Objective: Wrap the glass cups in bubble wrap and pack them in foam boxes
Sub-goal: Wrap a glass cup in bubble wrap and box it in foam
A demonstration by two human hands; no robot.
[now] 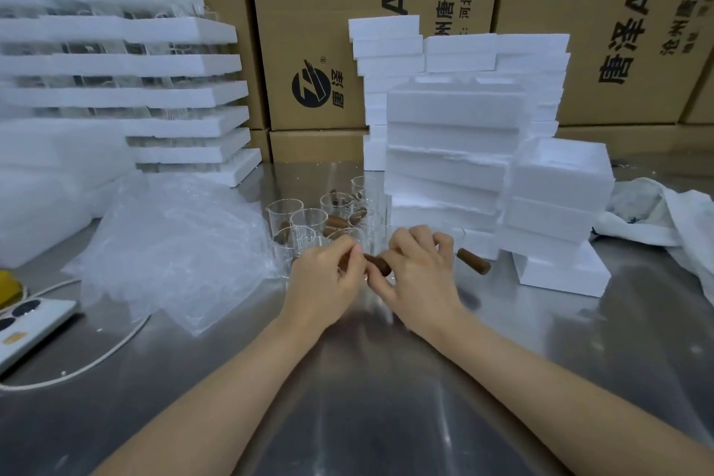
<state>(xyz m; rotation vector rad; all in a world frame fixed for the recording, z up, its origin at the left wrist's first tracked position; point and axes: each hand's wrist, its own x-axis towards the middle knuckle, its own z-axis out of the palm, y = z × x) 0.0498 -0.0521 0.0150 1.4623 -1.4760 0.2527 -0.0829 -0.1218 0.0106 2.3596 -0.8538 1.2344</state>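
Both hands hold one brown handle over the steel table, just in front of the glass cups.

At the far left a phone (27, 325) lies on the metal table (367, 417), with stacked foam trays (185, 97) behind it and a loose heap of bubble wrap (174, 243) beside it. The glass cups (309, 220) stand unwrapped in a cluster between the bubble wrap and the foam boxes (452, 151), several with brown pieces inside. Just in front of them, the left hand (328, 278) curls its fingers round one end of a brown handle (376, 264), and the right hand (421, 278) pinches the other end with bent fingers. A second brown handle (473, 261) lies on the table just right of that hand, against the foam boxes. A white cloth (664, 220) sits at the far right, and cardboard cartons (309, 12) line the back.
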